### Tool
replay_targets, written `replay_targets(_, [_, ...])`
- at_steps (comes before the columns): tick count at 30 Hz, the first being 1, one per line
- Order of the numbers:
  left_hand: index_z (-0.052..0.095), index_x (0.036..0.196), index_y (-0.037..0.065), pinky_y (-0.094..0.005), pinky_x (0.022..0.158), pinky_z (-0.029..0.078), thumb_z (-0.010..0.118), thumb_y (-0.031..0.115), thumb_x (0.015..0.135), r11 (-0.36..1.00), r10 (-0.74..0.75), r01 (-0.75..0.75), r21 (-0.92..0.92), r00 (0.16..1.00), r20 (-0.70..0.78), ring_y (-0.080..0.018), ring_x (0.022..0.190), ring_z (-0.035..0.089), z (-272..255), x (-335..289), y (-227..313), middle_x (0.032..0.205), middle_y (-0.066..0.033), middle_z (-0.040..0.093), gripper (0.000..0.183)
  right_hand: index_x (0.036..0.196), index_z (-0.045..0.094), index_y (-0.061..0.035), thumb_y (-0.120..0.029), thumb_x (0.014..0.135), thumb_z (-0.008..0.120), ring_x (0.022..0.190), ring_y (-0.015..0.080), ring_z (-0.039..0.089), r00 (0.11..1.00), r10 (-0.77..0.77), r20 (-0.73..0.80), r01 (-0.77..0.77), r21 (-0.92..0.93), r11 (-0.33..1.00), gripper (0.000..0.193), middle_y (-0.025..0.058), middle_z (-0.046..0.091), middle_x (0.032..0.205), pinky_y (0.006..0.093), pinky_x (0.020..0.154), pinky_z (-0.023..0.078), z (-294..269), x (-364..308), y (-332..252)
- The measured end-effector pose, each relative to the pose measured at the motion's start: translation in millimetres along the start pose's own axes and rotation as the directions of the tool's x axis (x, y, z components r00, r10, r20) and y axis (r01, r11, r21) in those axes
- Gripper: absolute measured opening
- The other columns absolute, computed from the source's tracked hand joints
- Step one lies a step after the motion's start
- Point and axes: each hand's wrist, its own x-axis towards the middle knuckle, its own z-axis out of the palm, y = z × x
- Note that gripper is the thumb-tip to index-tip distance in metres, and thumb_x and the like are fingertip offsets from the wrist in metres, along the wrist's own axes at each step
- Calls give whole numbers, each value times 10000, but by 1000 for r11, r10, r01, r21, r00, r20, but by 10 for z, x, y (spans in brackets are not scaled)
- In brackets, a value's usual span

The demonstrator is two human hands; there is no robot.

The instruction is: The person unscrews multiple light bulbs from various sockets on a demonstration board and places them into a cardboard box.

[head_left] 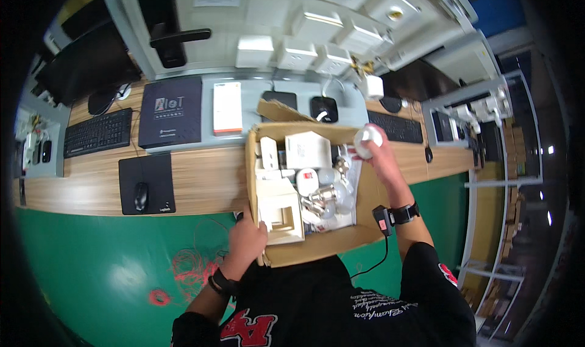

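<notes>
An open cardboard box (373, 200) rests at the table's near edge, against my front. My left hand (247, 237) is closed on its near left corner, thumb over the rim. Above the box's far right corner, my right hand (382, 158) grips a white round object (368, 141); its exact kind I cannot make out. Several light bulbs (326, 194) with metal bases lie in the box. Beside them are a white carton with a square cutout (281, 218), a small white box (308, 150) and a white round piece with a red mark (307, 181).
Behind the box, a raised grey shelf holds a large dark box (170, 112), a white-and-orange box (227, 108) and a black square device (323, 109). Keyboards (97, 132) and a mouse (141, 196) sit on the wooden table (207, 182). Red cable (192, 268) lies on the green floor.
</notes>
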Motion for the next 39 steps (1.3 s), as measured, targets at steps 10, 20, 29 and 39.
replay_targets(10, [426, 1306, 13, -506, 791, 486, 519, 124, 792, 982, 169, -178, -60, 978, -125, -458, 890, 603, 385, -570, 199, 971, -280, 634, 534, 1385, 290, 13, -158, 840, 608, 673, 187, 641, 976, 215, 27, -189, -377, 907, 655, 168, 608, 1000, 314, 547, 546, -707, -289, 1394])
replay_targets(20, [519, 1262, 55, -401, 794, 506, 523, 98, 765, 976, 213, -219, 11, 936, -278, -366, 915, 651, 1448, -1668, 895, 994, -219, 665, 499, 1239, 428, 17, -203, 800, 622, 986, 421, 590, 981, -190, -50, 167, -294, 941, 528, 270, 612, 1059, 445, 848, 473, -1694, -685, 2079])
replay_targets(29, [535, 1255, 57, -396, 738, 518, 537, 138, 766, 883, 384, -364, 297, 923, -10, -354, 812, 674, 2257, -1561, 1833, 869, -226, 672, 496, 1227, 422, 62, -344, 805, 634, 1043, 429, 572, 924, -15, -382, -48, -153, 987, 623, 309, 593, 1095, 454, 889, 458, -2995, -1133, 2931])
replay_targets(39, [510, 1290, 93, -414, 707, 515, 531, 146, 780, 723, 526, -646, 247, 745, 410, -363, 742, 659, 3604, -760, 3183, 787, -220, 660, 513, 1242, 441, 21, -171, 738, 680, 1177, 437, 431, 637, -175, -751, -185, -369, 911, 589, 282, 449, 1239, 474, 975, 382, -4778, -2869, 3065])
